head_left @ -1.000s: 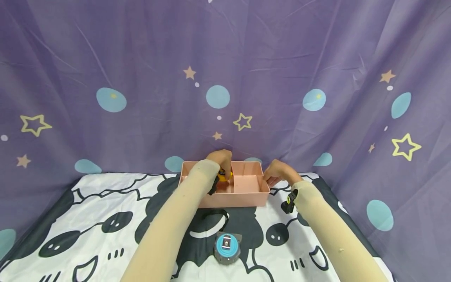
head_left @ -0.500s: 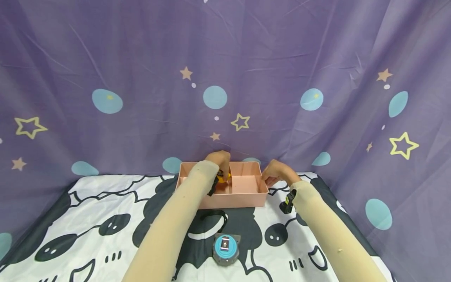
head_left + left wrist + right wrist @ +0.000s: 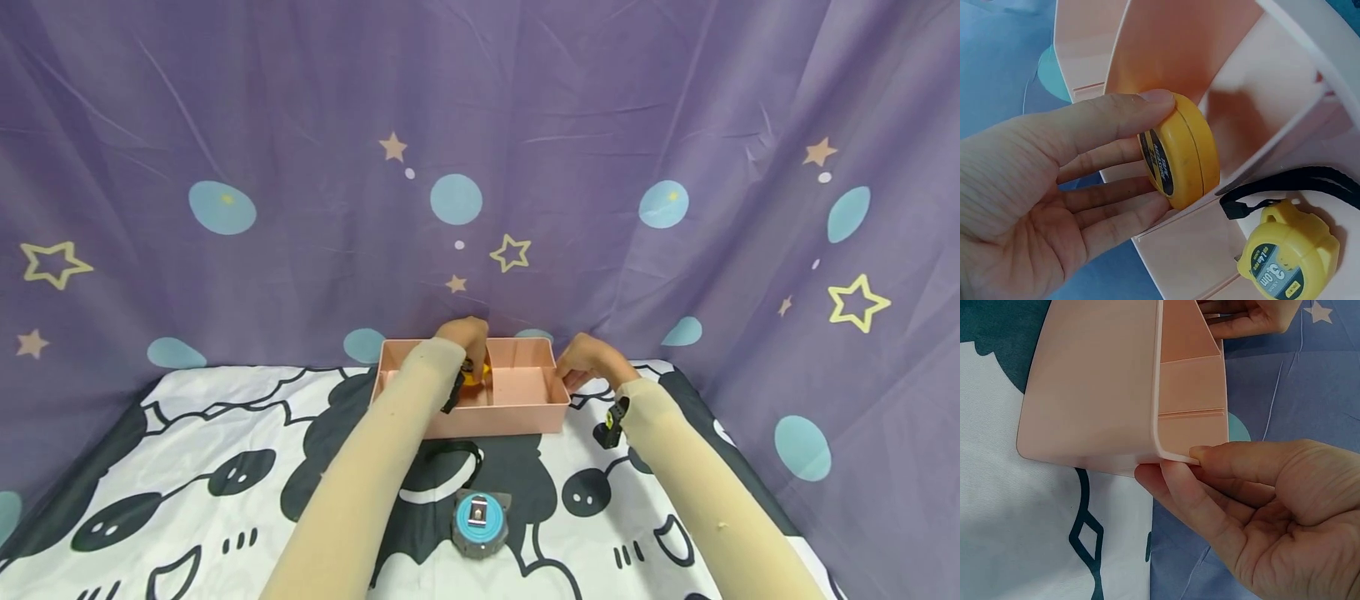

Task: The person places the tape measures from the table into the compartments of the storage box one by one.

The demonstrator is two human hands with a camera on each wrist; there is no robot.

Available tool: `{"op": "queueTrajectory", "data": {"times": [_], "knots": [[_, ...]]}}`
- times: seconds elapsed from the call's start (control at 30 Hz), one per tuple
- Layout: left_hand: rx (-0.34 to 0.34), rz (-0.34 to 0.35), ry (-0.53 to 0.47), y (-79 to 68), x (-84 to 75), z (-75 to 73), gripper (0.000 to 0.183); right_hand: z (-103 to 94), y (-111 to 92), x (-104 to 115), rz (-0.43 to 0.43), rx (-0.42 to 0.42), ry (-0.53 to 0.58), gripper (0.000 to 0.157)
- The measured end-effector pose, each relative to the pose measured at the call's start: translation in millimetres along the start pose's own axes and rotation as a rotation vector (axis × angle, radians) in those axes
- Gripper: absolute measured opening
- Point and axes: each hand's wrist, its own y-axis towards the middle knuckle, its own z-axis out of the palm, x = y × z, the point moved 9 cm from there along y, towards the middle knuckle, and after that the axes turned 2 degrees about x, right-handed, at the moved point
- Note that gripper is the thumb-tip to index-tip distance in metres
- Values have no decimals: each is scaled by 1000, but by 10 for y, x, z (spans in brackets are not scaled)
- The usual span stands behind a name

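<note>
A pink divided box (image 3: 495, 422) stands at the far side of the cloth. Over its inside, my left hand (image 3: 467, 340) holds a round yellow tape measure (image 3: 1186, 153) between thumb and fingers, close to the divider. A second yellow tape measure (image 3: 1294, 256), with a black wrist strap, lies in the box in the left wrist view; my forearm hides it from the head camera. My right hand (image 3: 1254, 506) pinches the rim of the box's right end wall, thumb inside and fingers outside. Nearer me lies a grey tape measure (image 3: 480, 523) with a blue round face.
A black strap (image 3: 474, 462) lies between the box and the grey tape measure. Black and white cartoon cloth (image 3: 225, 433) covers the table. Behind the box hangs a purple curtain (image 3: 570, 208), close to its back wall.
</note>
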Motion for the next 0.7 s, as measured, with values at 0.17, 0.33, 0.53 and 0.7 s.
{"op": "queueTrajectory", "data": {"times": [0.17, 0.33, 0.53, 0.7], "knots": [[-13, -8, -15, -12, 11, 1, 52, -6, 8, 13, -5, -2, -12, 26], [-22, -4, 1, 34, 14, -9, 53, -39, 28, 34, -4, -8, -20, 29], [-10, -15, 5, 10, 13, 25, 58, -26, 21, 27, 1, 5, -5, 28], [-5, -19, 13, -5, -3, 59, 60, -4, 9, 15, -2, 15, 7, 30]]}}
